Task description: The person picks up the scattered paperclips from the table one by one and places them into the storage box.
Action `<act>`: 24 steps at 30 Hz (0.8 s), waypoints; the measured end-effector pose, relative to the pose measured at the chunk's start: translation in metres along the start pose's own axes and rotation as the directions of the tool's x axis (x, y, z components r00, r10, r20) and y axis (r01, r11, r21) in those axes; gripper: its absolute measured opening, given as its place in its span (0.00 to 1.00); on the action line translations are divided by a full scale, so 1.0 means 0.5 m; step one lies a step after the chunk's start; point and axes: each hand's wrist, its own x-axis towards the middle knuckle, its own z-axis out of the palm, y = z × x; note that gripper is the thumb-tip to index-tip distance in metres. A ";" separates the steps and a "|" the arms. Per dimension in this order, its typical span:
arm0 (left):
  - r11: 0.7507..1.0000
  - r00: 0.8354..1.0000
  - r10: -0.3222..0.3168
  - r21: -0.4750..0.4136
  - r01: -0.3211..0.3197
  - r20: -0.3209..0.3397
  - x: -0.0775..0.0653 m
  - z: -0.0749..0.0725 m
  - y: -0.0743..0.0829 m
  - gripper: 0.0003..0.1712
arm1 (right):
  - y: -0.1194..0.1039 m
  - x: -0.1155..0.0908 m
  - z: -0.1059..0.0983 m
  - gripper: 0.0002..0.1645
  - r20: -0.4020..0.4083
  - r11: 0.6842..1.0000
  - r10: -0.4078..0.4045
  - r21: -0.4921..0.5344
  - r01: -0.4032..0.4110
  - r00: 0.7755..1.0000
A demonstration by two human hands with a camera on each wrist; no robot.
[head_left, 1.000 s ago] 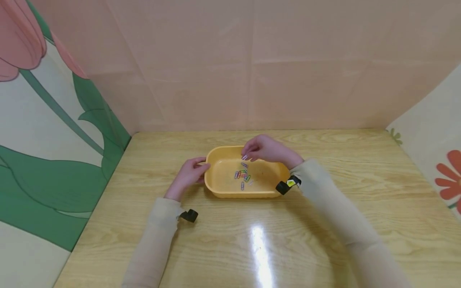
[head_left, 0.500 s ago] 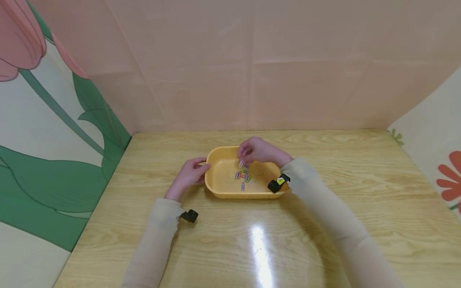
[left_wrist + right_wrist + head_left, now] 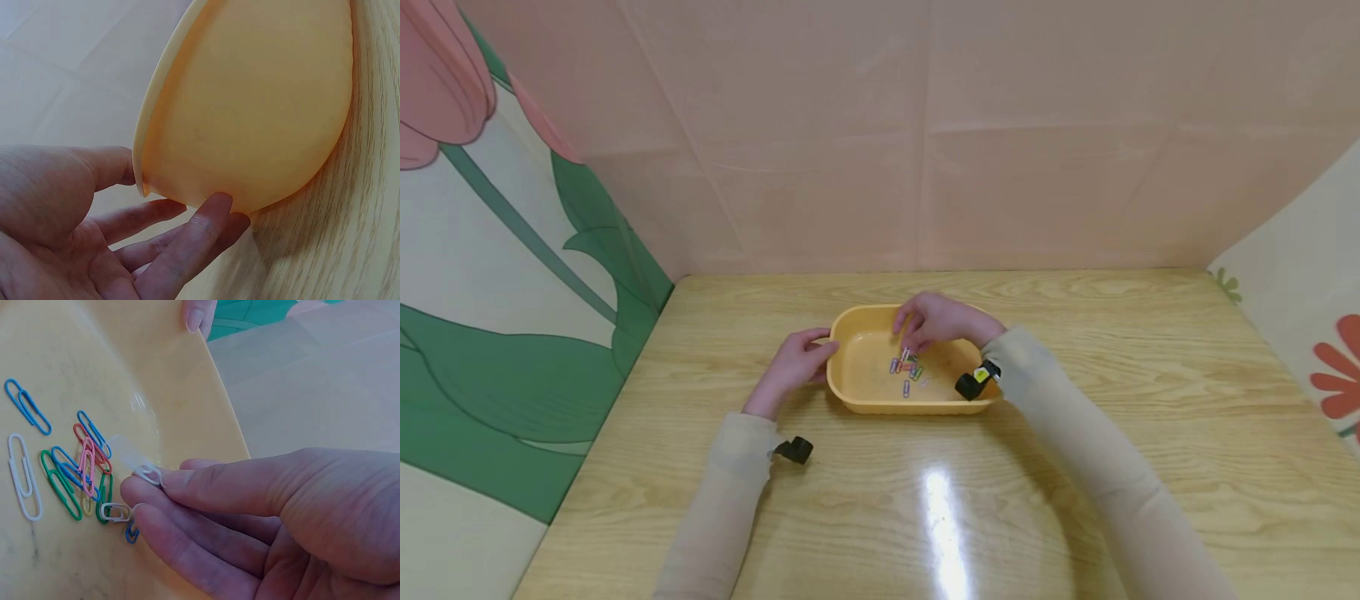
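Note:
A shallow yellow plastic basin (image 3: 917, 408) stands on the wooden table. At its left end my left hand (image 3: 797, 358) grips the rim, thumb over the edge and fingers (image 3: 187, 244) against the outside wall. My right hand (image 3: 936, 319) is low inside the basin, pinching a white paper clip (image 3: 149, 476) between thumb and index fingertip. Beneath it lies a small heap of coloured paper clips (image 3: 88, 469) in pink, red, blue, green and yellow. Another pale paper clip (image 3: 115, 519) shows right at the middle fingertip.
Apart from the heap, a blue paper clip (image 3: 36, 415) and a white paper clip (image 3: 26, 481) lie on the basin floor. The wooden table (image 3: 865, 500) reaches back to a pink covered wall (image 3: 820, 167). Flower-printed panels stand at left and right.
My right hand has come down and slightly left into the basin, bringing the pinched white paper clip to the heap. The left hand and the basin stay almost in place.

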 end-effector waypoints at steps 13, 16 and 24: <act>1.000 1.000 -0.001 -0.017 0.001 -0.003 -0.003 0.001 0.003 0.25 | -0.008 -0.016 -0.017 0.13 0.015 0.999 -0.046 -0.027 0.046 0.999; 1.000 1.000 -0.002 -0.019 0.002 -0.003 -0.003 0.002 0.003 0.25 | -0.018 -0.027 -0.025 0.15 0.004 0.998 -0.065 -0.010 0.065 0.998; 0.999 0.999 -0.018 -0.037 0.019 0.032 -0.023 -0.001 0.035 0.26 | -0.054 -0.079 -0.048 0.18 -0.033 0.993 -0.114 -0.035 0.112 0.993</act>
